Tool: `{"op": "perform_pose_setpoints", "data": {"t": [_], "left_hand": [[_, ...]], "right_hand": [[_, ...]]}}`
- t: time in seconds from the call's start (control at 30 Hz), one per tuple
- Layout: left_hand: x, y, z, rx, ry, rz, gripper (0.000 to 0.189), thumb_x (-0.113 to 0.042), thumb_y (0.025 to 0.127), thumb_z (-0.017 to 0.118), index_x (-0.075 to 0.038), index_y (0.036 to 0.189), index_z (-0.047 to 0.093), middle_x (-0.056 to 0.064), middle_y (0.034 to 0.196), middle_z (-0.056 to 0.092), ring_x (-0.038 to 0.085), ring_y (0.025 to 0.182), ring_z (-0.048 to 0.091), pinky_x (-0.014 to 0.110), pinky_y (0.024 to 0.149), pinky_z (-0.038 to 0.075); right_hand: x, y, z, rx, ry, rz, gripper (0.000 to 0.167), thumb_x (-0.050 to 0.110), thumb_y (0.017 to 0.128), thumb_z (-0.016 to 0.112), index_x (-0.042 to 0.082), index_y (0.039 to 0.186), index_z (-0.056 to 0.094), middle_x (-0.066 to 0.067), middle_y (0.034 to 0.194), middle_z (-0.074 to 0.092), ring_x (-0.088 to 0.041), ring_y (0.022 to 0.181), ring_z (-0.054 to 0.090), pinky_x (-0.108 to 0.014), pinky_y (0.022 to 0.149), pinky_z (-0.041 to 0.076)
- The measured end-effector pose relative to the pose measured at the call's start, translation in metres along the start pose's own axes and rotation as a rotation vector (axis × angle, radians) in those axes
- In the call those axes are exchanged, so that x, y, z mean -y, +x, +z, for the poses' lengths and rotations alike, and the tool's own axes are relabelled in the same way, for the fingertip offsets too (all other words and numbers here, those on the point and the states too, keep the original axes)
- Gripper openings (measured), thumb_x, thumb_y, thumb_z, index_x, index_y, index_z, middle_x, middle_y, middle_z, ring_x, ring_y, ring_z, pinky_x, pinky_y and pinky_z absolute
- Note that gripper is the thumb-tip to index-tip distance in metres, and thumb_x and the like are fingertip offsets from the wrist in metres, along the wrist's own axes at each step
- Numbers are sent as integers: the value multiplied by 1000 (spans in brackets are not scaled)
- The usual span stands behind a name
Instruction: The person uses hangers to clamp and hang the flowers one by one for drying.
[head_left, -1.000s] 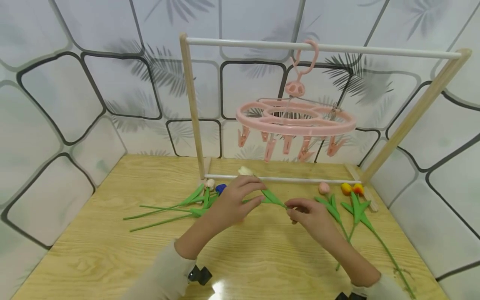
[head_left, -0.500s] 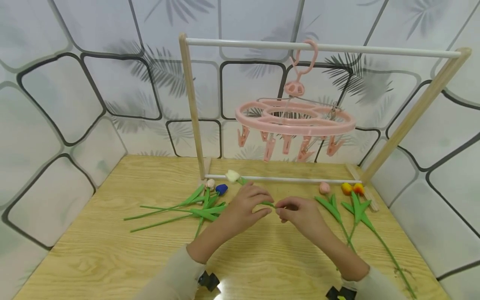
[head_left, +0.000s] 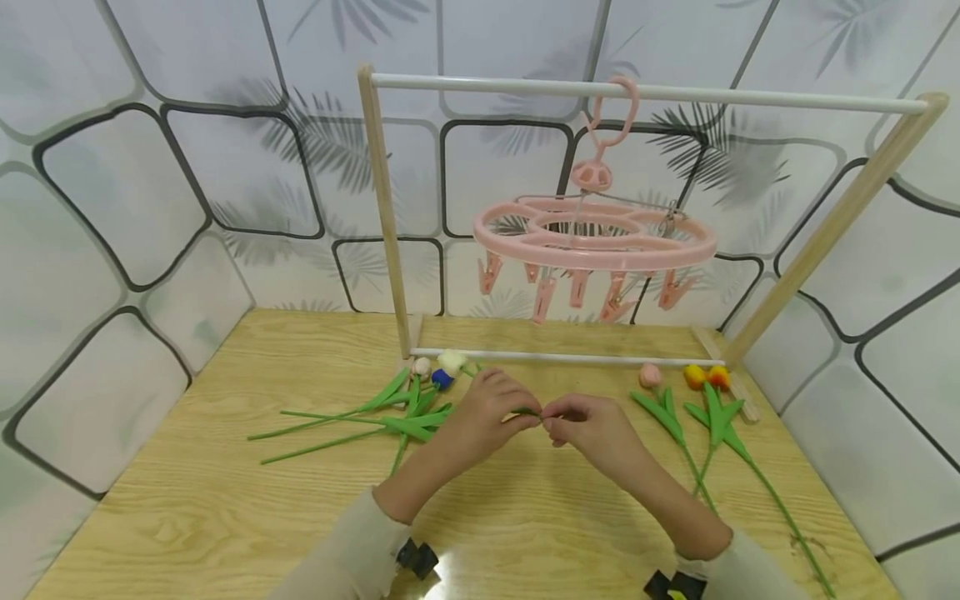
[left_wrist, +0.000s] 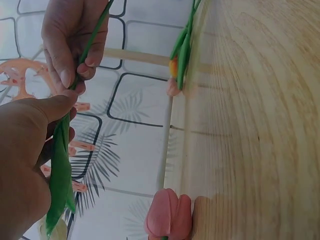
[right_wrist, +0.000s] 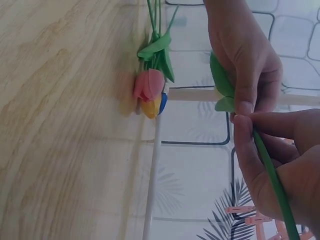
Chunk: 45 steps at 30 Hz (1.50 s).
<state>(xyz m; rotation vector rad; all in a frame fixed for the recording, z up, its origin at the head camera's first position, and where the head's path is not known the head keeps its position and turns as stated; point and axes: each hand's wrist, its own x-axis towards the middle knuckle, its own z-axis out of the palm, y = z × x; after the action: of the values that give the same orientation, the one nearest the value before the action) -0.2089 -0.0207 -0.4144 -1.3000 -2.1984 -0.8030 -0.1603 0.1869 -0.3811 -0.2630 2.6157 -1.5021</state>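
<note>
A white artificial tulip [head_left: 452, 362] is held between my two hands above the table's middle, its bloom pointing to the back left. My left hand [head_left: 491, 414] pinches its stem just below the green leaves [left_wrist: 60, 172], which lie along the palm in the left wrist view. Close beside it, fingertips nearly touching, my right hand [head_left: 596, 427] pinches the same stem [right_wrist: 274, 181] between thumb and forefinger. The stem's lower part runs back along the right palm in the right wrist view. In the head view the hands hide most of the stem.
Several tulips, including a blue bloom [head_left: 442, 379], lie at left on the wooden table [head_left: 187, 508]. On the right lie a pink tulip [head_left: 650, 375] and yellow and orange ones [head_left: 717, 377]. Behind, a pink clip hanger [head_left: 592, 254] hangs from a rack's white bar [head_left: 487, 84].
The white bloom has swung left and slightly down, now in front of the blue tulip. My right hand has moved left until it meets the left hand on the stem.
</note>
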Motion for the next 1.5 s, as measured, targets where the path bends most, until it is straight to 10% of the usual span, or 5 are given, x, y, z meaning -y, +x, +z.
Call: {"op": "perform_pose_setpoints", "data": {"t": [0.4, 0.67, 0.97, 1.27, 1.5], "left_hand": [[8, -5, -26, -44, -147, -47, 6, -11, 89, 76, -12, 95, 73, -2, 95, 72, 14, 95, 64, 26, 86, 53], [0, -4, -56, -76, -431, -267, 6, -16, 93, 73, -15, 99, 75, -4, 99, 72, 9, 91, 64, 28, 78, 56], [-12, 5, -75, -150, -595, -478, 10, -21, 95, 72, -19, 105, 74, -4, 105, 72, 11, 94, 64, 29, 81, 54], [-29, 18, -89, -279, -736, -413, 16, -11, 96, 69, -3, 109, 71, 6, 104, 69, 16, 101, 65, 30, 86, 56], [-38, 21, -92, -246, -863, -466, 20, -11, 96, 69, 1, 112, 69, -2, 101, 71, 11, 95, 69, 29, 84, 58]], "right_hand": [[32, -14, -53, -112, -121, -184, 24, 27, 100, 66, 11, 117, 72, -6, 112, 72, -11, 95, 69, -27, 79, 58], [49, -39, -94, -242, 337, -486, 15, -7, 98, 58, -8, 110, 68, -2, 99, 74, -11, 89, 71, -19, 80, 57], [50, -39, -72, -187, 370, -499, 15, -8, 97, 58, -8, 109, 68, -3, 98, 74, -13, 93, 71, -21, 79, 58], [57, -30, -41, -217, 222, -465, 15, 1, 97, 65, -1, 111, 70, 1, 103, 71, -11, 91, 71, -22, 82, 58], [66, -19, -17, -237, 243, -539, 20, -6, 94, 66, -4, 113, 69, -1, 110, 69, -12, 97, 71, -24, 82, 59]]}}
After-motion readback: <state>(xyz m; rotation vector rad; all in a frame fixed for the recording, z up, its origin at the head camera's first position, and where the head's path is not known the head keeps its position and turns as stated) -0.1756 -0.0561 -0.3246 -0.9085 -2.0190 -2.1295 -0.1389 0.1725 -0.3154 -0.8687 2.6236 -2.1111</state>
